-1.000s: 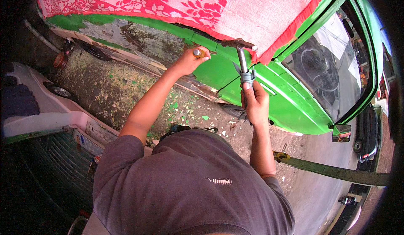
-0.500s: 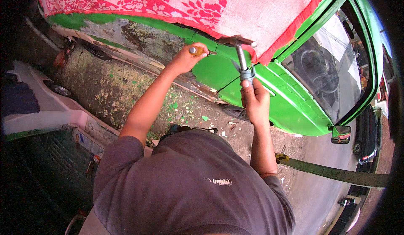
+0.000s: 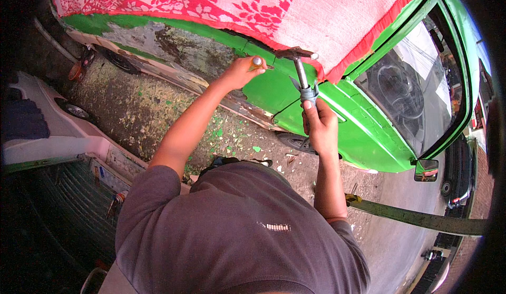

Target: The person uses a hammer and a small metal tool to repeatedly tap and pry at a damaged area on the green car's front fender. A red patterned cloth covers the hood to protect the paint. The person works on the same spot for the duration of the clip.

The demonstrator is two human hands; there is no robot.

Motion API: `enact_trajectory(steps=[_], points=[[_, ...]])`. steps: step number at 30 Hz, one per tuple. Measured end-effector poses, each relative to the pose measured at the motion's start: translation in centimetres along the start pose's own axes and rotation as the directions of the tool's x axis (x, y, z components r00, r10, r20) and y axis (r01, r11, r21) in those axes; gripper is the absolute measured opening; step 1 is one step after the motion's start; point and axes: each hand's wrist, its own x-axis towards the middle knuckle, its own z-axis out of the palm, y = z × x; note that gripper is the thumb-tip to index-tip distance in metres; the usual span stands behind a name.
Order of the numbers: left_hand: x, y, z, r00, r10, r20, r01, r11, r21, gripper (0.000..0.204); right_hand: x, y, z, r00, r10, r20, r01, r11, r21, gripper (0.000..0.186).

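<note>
My left hand (image 3: 240, 74) is closed round a hand tool with a yellow handle and a round metal cap (image 3: 256, 61), much like a chisel. Its thin metal end (image 3: 269, 67) points right, at the green side panel (image 3: 263, 88) of a vehicle; whether it touches cannot be made out. In my right hand (image 3: 319, 123) is a hammer (image 3: 301, 72), held upright by a handle wrapped in grey material. Its head is close to the red edge of a patterned cloth (image 3: 232, 4) draped over the vehicle. Left of my left hand the panel is stripped to a rough grey and brown patch (image 3: 184, 46).
At the right are the vehicle's window (image 3: 411, 83) and side mirror (image 3: 426, 170). Paint flakes (image 3: 219, 133) litter the ground. A pale vehicle body (image 3: 74, 141) stands at the left, and a long metal bar (image 3: 416, 215) extends to the right of my right arm.
My left hand has shifted slightly to the right and up with the yellow-handled tool. The hammer head has tipped a little; my right hand stays nearly in place.
</note>
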Motion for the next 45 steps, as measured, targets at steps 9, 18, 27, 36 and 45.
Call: enact_trajectory(steps=[9,18,27,36,45], points=[[1.2,-0.2,0.0,0.996,-0.021,0.081,0.011,0.993,0.119,0.035,-0.9,-2.1,0.7,0.935,-0.350,-0.058,0.327,0.913,-0.244,0.035],[2.6,-0.2,0.4,0.993,-0.090,0.074,0.084,0.993,0.086,0.027,-0.5,-1.4,0.8,0.968,-0.233,-0.095,0.212,0.959,-0.186,0.031],[2.3,0.0,1.0,0.996,-0.090,0.001,0.090,0.993,0.076,0.031,0.1,-0.8,1.7,0.985,-0.170,0.025,0.165,0.895,-0.415,0.034],[2.2,-3.1,1.8,0.999,-0.044,-0.003,0.043,0.995,-0.089,0.034,1.2,-1.3,2.4,0.973,-0.228,-0.032,0.195,0.891,-0.410,0.035],[0.4,-2.7,2.5,0.998,-0.014,-0.065,0.011,0.999,-0.050,0.032,0.6,-2.2,2.1,0.975,-0.221,-0.031,0.206,0.944,-0.259,0.038]])
